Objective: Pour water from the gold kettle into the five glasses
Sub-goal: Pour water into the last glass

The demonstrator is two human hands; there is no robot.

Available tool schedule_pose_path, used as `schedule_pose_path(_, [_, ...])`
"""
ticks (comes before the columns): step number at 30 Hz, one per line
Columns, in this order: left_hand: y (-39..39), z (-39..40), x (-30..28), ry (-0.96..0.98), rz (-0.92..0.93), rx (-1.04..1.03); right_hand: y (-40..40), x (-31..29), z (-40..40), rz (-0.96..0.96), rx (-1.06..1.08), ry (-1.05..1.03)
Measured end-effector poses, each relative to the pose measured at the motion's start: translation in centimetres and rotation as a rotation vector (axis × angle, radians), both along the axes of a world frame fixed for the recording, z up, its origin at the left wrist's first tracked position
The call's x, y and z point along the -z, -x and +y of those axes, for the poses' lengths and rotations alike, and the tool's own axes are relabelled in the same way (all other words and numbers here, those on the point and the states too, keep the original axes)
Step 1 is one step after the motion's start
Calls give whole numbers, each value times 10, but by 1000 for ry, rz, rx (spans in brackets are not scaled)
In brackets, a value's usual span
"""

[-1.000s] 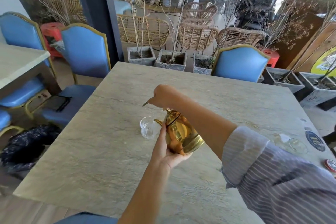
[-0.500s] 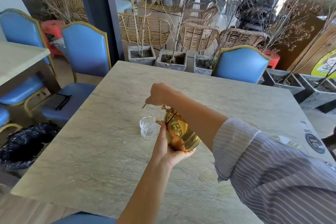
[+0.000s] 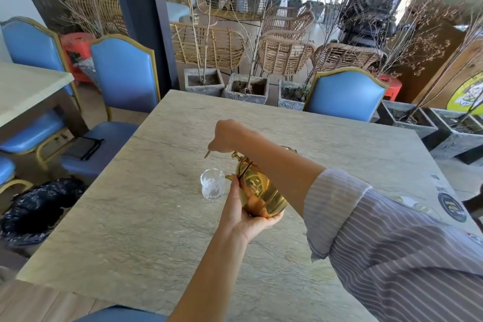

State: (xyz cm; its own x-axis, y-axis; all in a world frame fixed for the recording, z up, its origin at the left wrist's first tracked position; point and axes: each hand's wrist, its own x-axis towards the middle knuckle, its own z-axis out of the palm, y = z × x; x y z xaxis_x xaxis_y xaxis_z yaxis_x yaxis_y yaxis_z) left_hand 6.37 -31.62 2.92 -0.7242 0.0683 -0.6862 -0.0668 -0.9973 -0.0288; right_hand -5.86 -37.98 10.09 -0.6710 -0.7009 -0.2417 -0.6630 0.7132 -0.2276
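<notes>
Since the earlier frames the gold kettle (image 3: 257, 191) sits slightly less tipped and lower toward the table, glass stays put, both hands still on the kettle. Left hand (image 3: 247, 213) cups the kettle's underside from below, palm up, fingers wrapped round the lower belly, thumb along the left flank near the spout. Right hand (image 3: 230, 136) is clenched above the kettle, fist closed on the top handle; a thin gold tip of the handle pokes out left of the fist. Right forearm crosses over the kettle from the right, striped sleeve (image 3: 392, 243) rolled to the elbow. Kettle is held in the air over the table centre, tilted left, spout pointing at the glass (image 3: 212, 185). Glass stands upright on the table (image 3: 130, 230), just left of the kettle, close to the spout; can't tell if water is running or how full it is. More clear glassware (image 3: 415, 206) sits at the right table edge, partly hidden by the sleeve, count unclear. Round stickers (image 3: 452, 206) on the table's right edge. Blue chair (image 3: 345, 95) at the far side, another blue chair (image 3: 122, 73) at the left. Grey planters (image 3: 247, 87) with bare twigs behind the table, wicker chairs (image 3: 285, 56) beyond. Dark bag (image 3: 39, 206) on the floor at left.
</notes>
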Motion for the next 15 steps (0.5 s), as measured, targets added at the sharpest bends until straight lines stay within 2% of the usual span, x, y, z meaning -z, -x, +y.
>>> schedule_pose_path(15, [-1,1,-5,-21,43,21,-3,-16,6,33,-30,3])
